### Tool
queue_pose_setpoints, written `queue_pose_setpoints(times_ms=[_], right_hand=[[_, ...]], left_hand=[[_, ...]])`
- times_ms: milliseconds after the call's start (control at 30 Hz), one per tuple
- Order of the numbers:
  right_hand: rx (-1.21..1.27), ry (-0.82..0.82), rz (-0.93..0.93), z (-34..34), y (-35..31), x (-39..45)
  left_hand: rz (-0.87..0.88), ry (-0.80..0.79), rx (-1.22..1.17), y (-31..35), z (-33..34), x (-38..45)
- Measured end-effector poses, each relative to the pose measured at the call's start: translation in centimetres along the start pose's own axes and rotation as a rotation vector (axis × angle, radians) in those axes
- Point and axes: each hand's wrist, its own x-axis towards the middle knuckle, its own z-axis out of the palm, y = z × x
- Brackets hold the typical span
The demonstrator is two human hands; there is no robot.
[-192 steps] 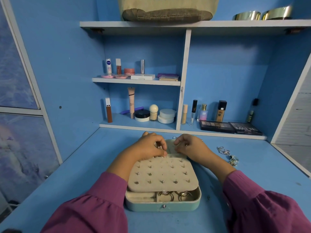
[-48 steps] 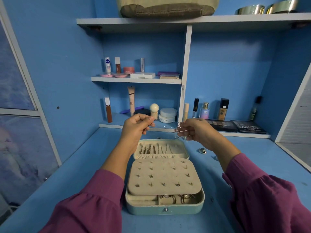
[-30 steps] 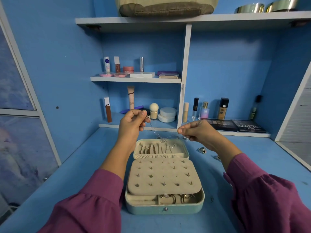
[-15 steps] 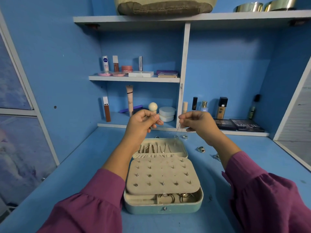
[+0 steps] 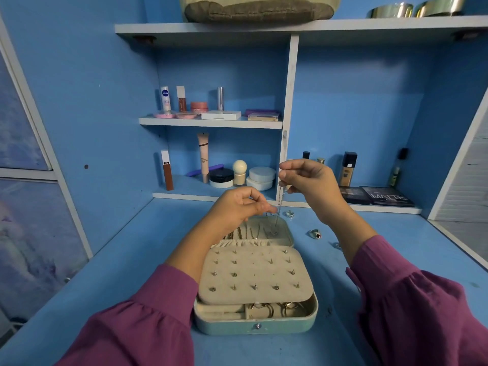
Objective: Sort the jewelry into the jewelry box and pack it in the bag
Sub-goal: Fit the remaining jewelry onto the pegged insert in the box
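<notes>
A mint jewelry box (image 5: 303, 324) lies open on the blue desk, its beige stud panel (image 5: 253, 276) folded over the base and rings in the front compartment. Several chains hang in the lid (image 5: 289, 235). My right hand (image 5: 311, 180) pinches a thin silver necklace (image 5: 279, 204) and holds it hanging straight down into the lid. My left hand (image 5: 237, 207) pinches the chain lower down, just above the lid. Loose rings (image 5: 315, 233) lie on the desk right of the box. The beige bag (image 5: 258, 9) sits on the top shelf.
Cosmetics fill the shelves behind: tubes, jars (image 5: 261, 177), bottles (image 5: 348, 169) and flat palettes (image 5: 385, 198). Two metal bowls (image 5: 390, 10) stand at the top right. A white upright divider (image 5: 289, 114) rises just behind my hands.
My right hand has risen and my left hand has dropped toward the lid, so the necklace that was stretched between them now hangs vertically into the lid.
</notes>
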Motion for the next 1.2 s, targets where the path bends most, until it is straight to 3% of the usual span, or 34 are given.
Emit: queue_pose_setpoints(times_ms=[333,567,833,1000,1200], right_hand=[[0.032,0.067,-0.076,0.5,-0.8,0.1],[-0.061,0.014,-0.039,0.5,0.0,0.0],[-0.618,-0.204,0.196,0.1,1.6,-0.2],[-0.776,-0.298,0.263,0.2,1.7,0.1],[-0.739,-0.335,0.313,-0.4,1.8,-0.8]], left_hand=[[0.048,0.042,-0.014,-0.3,-0.2,0.2],[0.012,-0.053,0.006,-0.9,0.1,0.5],[-0.064,-0.116,0.207,-2.1,-0.1,0.8],[-0.082,-0.169,0.178,-2.3,0.1,0.8],[-0.033,-0.134,0.658,-2.5,0.0,1.2]])
